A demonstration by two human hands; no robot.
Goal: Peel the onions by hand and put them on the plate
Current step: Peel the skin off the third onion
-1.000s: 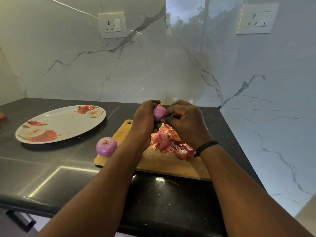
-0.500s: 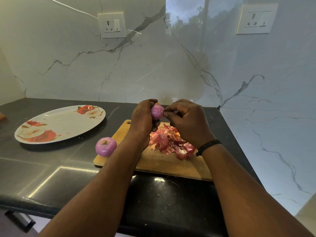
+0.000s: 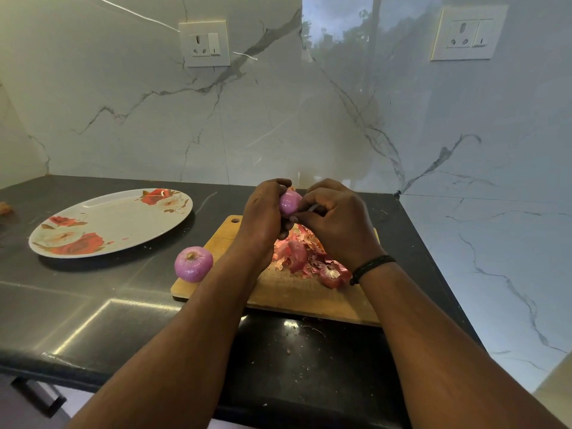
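While the left hand (image 3: 263,216) grips the onion (image 3: 289,203) and the right hand (image 3: 335,222) pinches its skin (slippery, glossy), a hard tug could drop it onto the peels (image 3: 305,253).

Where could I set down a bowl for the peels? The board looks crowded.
Bare counter lies in front of the plate, left of the loose onion. The cutting board is crowded with peels.
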